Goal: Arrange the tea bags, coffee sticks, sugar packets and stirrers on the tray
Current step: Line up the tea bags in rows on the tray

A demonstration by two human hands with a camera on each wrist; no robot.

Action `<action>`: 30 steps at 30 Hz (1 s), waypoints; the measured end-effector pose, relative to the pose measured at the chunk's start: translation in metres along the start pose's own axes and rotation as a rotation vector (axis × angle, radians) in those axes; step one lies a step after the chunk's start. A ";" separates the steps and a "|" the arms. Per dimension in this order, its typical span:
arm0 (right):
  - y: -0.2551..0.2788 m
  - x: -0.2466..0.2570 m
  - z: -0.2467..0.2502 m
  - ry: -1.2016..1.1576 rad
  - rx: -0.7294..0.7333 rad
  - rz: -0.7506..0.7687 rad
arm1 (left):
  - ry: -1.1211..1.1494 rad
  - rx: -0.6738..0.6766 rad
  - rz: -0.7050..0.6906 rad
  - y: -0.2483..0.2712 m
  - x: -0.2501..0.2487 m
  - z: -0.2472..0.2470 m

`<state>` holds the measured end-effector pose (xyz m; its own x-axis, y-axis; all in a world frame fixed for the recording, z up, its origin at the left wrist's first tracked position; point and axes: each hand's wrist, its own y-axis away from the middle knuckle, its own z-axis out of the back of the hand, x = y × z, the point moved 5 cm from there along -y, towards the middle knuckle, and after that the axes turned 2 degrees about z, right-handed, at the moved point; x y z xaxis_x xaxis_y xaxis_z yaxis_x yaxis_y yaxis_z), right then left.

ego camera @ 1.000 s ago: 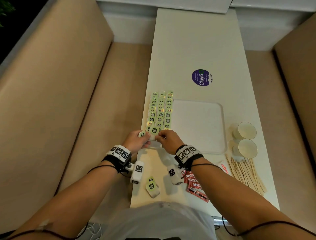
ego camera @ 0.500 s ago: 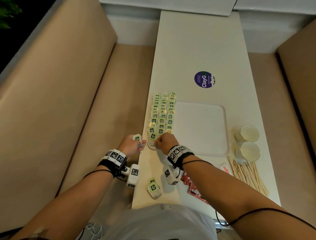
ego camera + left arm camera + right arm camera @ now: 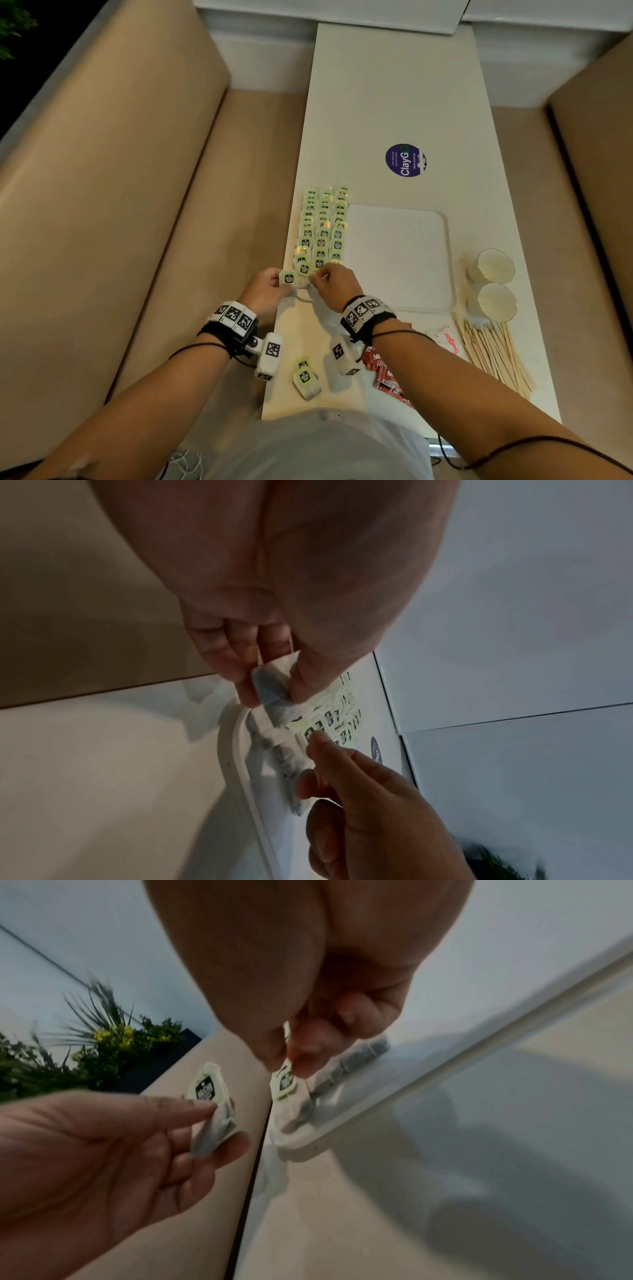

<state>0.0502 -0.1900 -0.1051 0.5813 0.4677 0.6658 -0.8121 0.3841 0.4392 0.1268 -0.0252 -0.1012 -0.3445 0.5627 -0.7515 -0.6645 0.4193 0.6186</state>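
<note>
— Fingers of the left hand pinch one tea bag; right hand fingers pinch the tag of a bag at the tray's near corner.
— Progress?
— Early, I'd judge. Three tea-bag rows fill the tray beyond the fingers. Coffee sticks, sugar packet, stirrers and spare bags wait on the worktop. Two cups: contents unclear.

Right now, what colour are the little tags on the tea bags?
Pale green with a black logo, clearest on the tag in the right wrist view.
</note>
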 end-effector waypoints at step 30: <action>0.000 -0.033 -0.002 0.018 0.046 -0.128 | -0.075 -0.020 0.011 0.000 0.017 -0.008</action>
<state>0.0317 -0.2037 -0.1282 0.6807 0.4319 0.5917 -0.7326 0.4047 0.5474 0.1159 -0.0213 -0.1156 -0.3019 0.6193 -0.7248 -0.6740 0.3990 0.6217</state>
